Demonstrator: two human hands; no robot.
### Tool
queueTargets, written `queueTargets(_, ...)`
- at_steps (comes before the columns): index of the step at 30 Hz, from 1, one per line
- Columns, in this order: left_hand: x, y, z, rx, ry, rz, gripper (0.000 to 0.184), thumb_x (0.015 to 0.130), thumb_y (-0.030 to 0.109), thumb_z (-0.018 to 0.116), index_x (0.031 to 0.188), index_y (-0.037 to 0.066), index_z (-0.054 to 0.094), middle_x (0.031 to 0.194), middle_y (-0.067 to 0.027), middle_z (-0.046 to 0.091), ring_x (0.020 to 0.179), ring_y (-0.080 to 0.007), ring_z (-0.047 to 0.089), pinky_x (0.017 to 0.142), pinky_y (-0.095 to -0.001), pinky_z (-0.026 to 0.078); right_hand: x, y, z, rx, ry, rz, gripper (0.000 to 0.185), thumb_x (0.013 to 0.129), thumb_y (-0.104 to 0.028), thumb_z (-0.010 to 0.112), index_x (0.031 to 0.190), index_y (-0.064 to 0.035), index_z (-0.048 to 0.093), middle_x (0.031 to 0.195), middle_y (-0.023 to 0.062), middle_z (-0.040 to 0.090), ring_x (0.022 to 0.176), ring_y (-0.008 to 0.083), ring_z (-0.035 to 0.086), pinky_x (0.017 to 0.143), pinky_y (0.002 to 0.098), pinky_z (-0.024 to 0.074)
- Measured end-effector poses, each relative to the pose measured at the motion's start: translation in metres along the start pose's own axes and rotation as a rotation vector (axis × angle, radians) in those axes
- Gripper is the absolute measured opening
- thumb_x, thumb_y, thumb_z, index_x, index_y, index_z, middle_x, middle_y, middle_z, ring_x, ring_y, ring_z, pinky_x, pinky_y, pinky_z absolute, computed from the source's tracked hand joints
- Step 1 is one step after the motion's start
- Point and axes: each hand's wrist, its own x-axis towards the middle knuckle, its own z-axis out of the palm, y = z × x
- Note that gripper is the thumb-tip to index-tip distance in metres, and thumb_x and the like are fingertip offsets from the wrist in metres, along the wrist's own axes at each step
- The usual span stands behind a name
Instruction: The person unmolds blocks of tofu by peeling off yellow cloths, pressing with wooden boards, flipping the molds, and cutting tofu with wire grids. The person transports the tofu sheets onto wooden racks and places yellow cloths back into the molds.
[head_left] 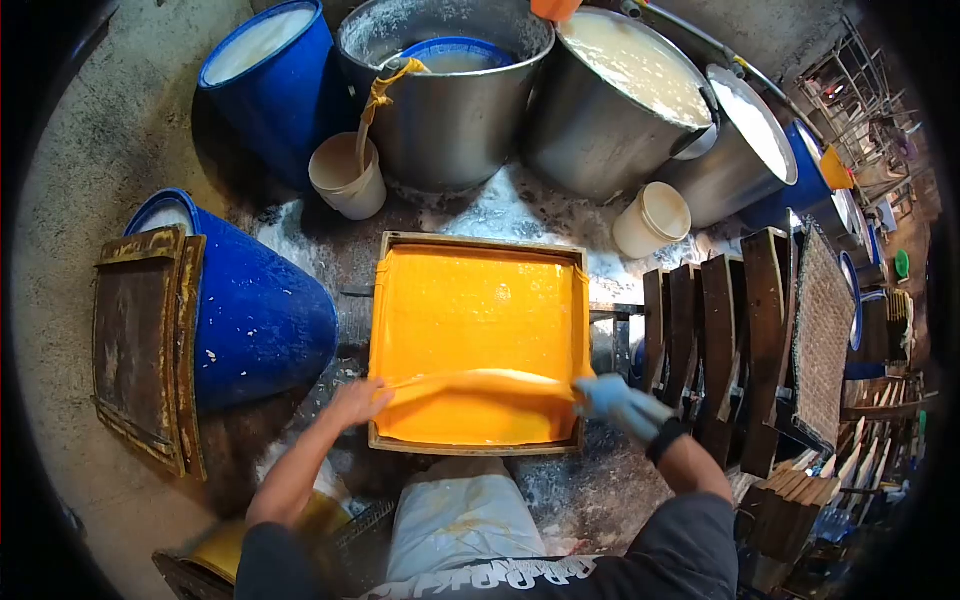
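A shallow wooden frame (480, 240) stands in front of me, lined with wet, shiny yellow-orange cloth (470, 315). Across its near part runs a raised fold of that cloth, stretched between my hands and slightly blurred. My bare left hand (358, 402) grips the fold at the frame's left side. At the right side, my right hand (622, 405), in a blue-grey glove, is closed on the other end and smeared by motion. Whatever lies under the cloth is hidden.
Steel vats (455, 125) and blue barrels (270, 95) of whitish liquid line the back. White buckets (652, 220) stand before them. Left is a tipped blue barrel (255, 310) with wooden panels (140, 350) against it. Wooden frames (722, 330) stack upright at right.
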Motion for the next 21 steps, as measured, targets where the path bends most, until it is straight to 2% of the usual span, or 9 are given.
queueTargets(6, -0.173, -0.021, 0.067, -0.181, -0.544, -0.170, 0.050, 0.092, 0.054, 0.064, 0.119, 0.013, 0.074, 0.118, -0.0206, 0.072, 0.110, -0.0414, 0.068, 0.095, -0.0495, 0.054, -0.183, 0.000, 0.185, 0.146, -0.384, 0.193, 0.047, 0.085, -0.046, 0.070, 0.126, -0.0230, 0.068, 0.111, 0.0111, 0.073, 0.100, 0.0346, 0.071, 0.084, 0.0444, 0.0572)
queueTargets(9, -0.183, -0.024, 0.092, -0.218, -0.413, -0.044, 0.042, 0.091, 0.045, 0.066, 0.115, 0.010, 0.074, 0.112, -0.0219, 0.073, 0.109, -0.0417, 0.068, 0.093, -0.0494, 0.055, -0.203, -0.008, 0.251, 0.425, -0.514, 0.164, 0.055, 0.086, -0.045, 0.068, 0.137, -0.0250, 0.066, 0.125, 0.0099, 0.072, 0.112, 0.0340, 0.069, 0.094, 0.0434, 0.0555)
queueTargets(11, -0.152, -0.011, 0.087, -0.141, -0.061, 0.019, 0.031, 0.090, 0.030, 0.067, 0.110, 0.007, 0.071, 0.108, -0.0236, 0.071, 0.101, -0.0440, 0.068, 0.089, -0.0545, 0.054, -0.156, -0.057, 0.187, 0.177, -0.545, 0.270, 0.050, 0.086, -0.045, 0.068, 0.134, -0.0275, 0.068, 0.124, 0.0081, 0.073, 0.110, 0.0336, 0.069, 0.094, 0.0433, 0.0556)
queueTargets(13, -0.093, -0.013, 0.079, -0.051, 0.201, 0.093, 0.037, 0.089, 0.023, 0.068, 0.120, 0.003, 0.067, 0.103, -0.0193, 0.070, 0.097, -0.0434, 0.068, 0.085, -0.0541, 0.054, -0.117, -0.097, 0.129, 0.317, -0.285, 0.317, 0.045, 0.088, -0.042, 0.074, 0.122, -0.0124, 0.073, 0.116, 0.0181, 0.074, 0.108, 0.0350, 0.071, 0.089, 0.0412, 0.0567)
queueTargets(15, -0.030, -0.008, 0.066, 0.147, 0.435, 0.158, 0.037, 0.088, 0.018, 0.068, 0.123, 0.006, 0.067, 0.096, -0.0153, 0.069, 0.085, -0.0333, 0.068, 0.078, -0.0507, 0.052, -0.061, -0.109, 0.149, 0.576, -0.112, 0.283, 0.042, 0.089, -0.043, 0.073, 0.113, -0.0077, 0.075, 0.103, 0.0172, 0.076, 0.095, 0.0324, 0.074, 0.082, 0.0403, 0.0578)
queueTargets(16, -0.008, -0.005, 0.063, 0.248, 0.462, 0.098, 0.036, 0.090, 0.016, 0.064, 0.125, 0.008, 0.067, 0.092, -0.0126, 0.070, 0.085, -0.0306, 0.066, 0.077, -0.0483, 0.050, -0.037, -0.117, 0.155, 0.860, -0.038, 0.094, 0.043, 0.092, -0.039, 0.071, 0.113, -0.0017, 0.072, 0.100, 0.0163, 0.076, 0.090, 0.0221, 0.072, 0.079, 0.0358, 0.0568)
queueTargets(17, 0.019, -0.019, 0.077, 0.392, 0.328, -0.052, 0.030, 0.094, 0.015, 0.057, 0.121, 0.009, 0.068, 0.085, -0.0112, 0.071, 0.081, -0.0305, 0.069, 0.072, -0.0484, 0.051, -0.015, -0.144, 0.121, 0.825, -0.106, 0.171, 0.045, 0.093, -0.040, 0.071, 0.114, 0.0001, 0.072, 0.100, 0.0139, 0.076, 0.090, 0.0200, 0.071, 0.079, 0.0365, 0.0569)
queueTargets(19, 0.052, -0.019, 0.072, 0.359, 0.206, -0.101, 0.022, 0.098, 0.016, 0.050, 0.099, 0.007, 0.070, 0.081, -0.0162, 0.074, 0.079, -0.0350, 0.074, 0.069, -0.0512, 0.055, 0.030, -0.178, 0.115, 1.002, -0.074, 0.077, 0.045, 0.094, -0.043, 0.069, 0.114, -0.0025, 0.073, 0.100, 0.0137, 0.076, 0.091, 0.0201, 0.069, 0.085, 0.0362, 0.0563)
queueTargets(21, 0.050, 0.011, 0.042, 0.270, 0.088, -0.178, 0.017, 0.098, 0.017, 0.056, 0.104, 0.008, 0.069, 0.086, -0.0176, 0.075, 0.087, -0.0390, 0.074, 0.073, -0.0533, 0.057, 0.072, -0.218, 0.104, 1.277, -0.168, 0.039, 0.045, 0.095, -0.043, 0.069, 0.116, -0.0029, 0.073, 0.103, 0.0130, 0.076, 0.097, 0.0207, 0.068, 0.091, 0.0357, 0.0547)
